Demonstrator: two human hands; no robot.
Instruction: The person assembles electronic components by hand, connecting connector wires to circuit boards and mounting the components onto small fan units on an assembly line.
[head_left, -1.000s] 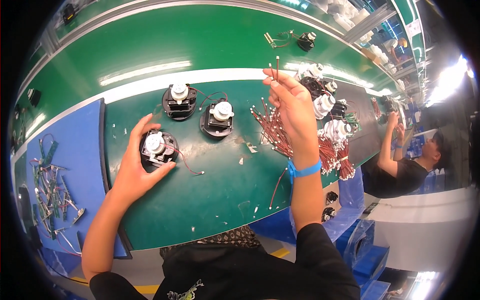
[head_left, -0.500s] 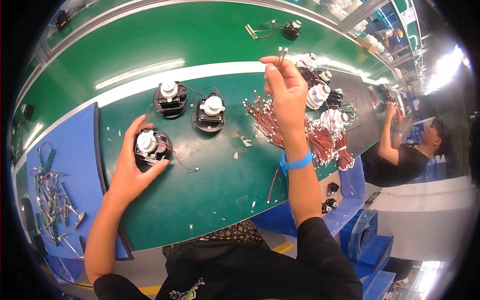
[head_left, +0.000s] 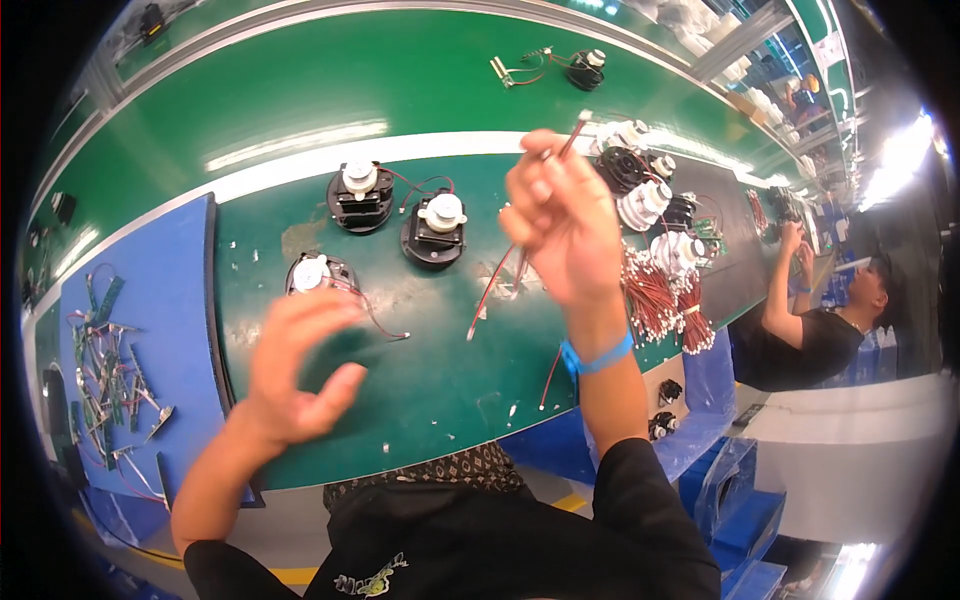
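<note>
My right hand (head_left: 565, 215), a blue band at its wrist, pinches a thin red-and-black connector wire (head_left: 488, 295). A white plug (head_left: 584, 117) pokes out above the fingers, and the wire's other end hangs down over the mat. Slightly smeared by motion, my left hand (head_left: 305, 365) is open and holds nothing, its fingers apart. Just beyond it stands a black round motor unit with a white top (head_left: 312, 270), partly covered by the fingers; its own red lead lies to the right. Two similar units, a left one (head_left: 360, 195) and a right one (head_left: 435, 230), stand farther back.
Bundles of red wires (head_left: 655, 300) lie right of my right hand, beside several white-topped units (head_left: 645, 205). On the left, a blue board (head_left: 150, 350) carries loose green circuit strips (head_left: 110, 375). Another unit (head_left: 586, 70) sits on the far green surface. A co-worker (head_left: 820, 320) is at the right.
My left hand has come off the nearest motor unit and drawn back toward me. My right hand has lowered slightly, and a length of wire now hangs beneath it.
</note>
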